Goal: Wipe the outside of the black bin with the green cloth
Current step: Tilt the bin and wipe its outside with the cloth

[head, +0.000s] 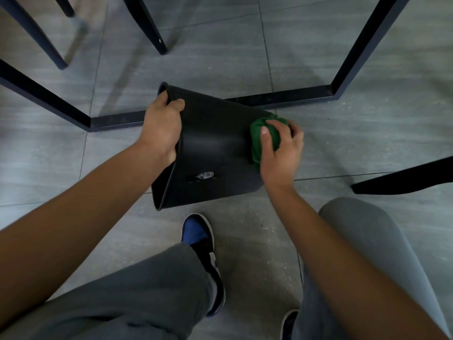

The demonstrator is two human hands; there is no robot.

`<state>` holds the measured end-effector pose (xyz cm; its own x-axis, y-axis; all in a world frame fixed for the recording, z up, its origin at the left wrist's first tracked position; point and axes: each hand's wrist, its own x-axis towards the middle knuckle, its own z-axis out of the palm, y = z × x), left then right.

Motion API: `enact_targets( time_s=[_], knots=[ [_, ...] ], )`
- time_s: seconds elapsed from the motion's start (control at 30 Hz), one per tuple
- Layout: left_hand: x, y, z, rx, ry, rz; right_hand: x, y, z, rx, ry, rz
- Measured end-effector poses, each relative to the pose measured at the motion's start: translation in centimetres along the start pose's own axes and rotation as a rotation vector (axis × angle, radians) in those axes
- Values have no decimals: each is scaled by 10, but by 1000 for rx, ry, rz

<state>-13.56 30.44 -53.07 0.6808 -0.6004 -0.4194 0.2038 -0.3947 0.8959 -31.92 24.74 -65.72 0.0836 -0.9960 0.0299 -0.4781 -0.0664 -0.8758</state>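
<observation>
Black plastic, smooth and faintly glossy, fills the middle of the view: the black bin (215, 146) lies tipped on its side on the grey tiled floor (245, 57), its open mouth turned left and its base to the right, just near of a black metal frame (117, 120). The left hand (161, 128) is hooked over the far part of the rim, fingers curled inside and thumb on the outer wall, steadying the bin. The right hand (282, 150) is closed around the bunched green cloth (266, 139) and presses it against the outer wall close to the base end. Wiping looks under way, with the cloth at the right end of the upturned side. A pale smear or scrap (204, 175) shows on the near part of the wall, well left of the cloth and untouched by it. The next move probably calls for drawing the cloth leftward along the wall toward the rim, then rolling the bin with the left hand to bring the hidden sides up. The person's shoe (198, 236) stands just near of the bin.
</observation>
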Motion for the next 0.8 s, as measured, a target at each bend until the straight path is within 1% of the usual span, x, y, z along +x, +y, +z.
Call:
enact_targets(
  time_s=[0.13, 0.2, 0.27, 0.33, 0.4, 0.5, 0.57, 0.7, 0.8],
  knots=[
    [2, 3, 1, 13, -17, 28, 29, 28, -4, -113, 45, 180],
    [4, 6, 0, 11, -14, 29, 43, 32, -9, -124, 36, 281],
    [6, 8, -2, 12, -6, 16, 54, 34, -17, -96, 43, 333],
    [7, 8, -4, 4, 2, 2, 59, 29, -26, -50, 72, 306],
    [9, 9, -5, 3, 12, -26, 57, 16, -33, -11, 79, 210],
    [10, 14, -4, -9, 5, -86, 47, -10, -40, 52, 9, 32],
    [11, 18, -3, 6, 8, -99, 38, -22, -41, 82, -52, -31],
    [12, 14, -1, 75, -24, -72, 26, -31, -41, 199, -138, 23],
    [13, 10, 0, 122, -25, -59, 19, -36, -42, 234, -168, -12]
  ],
)
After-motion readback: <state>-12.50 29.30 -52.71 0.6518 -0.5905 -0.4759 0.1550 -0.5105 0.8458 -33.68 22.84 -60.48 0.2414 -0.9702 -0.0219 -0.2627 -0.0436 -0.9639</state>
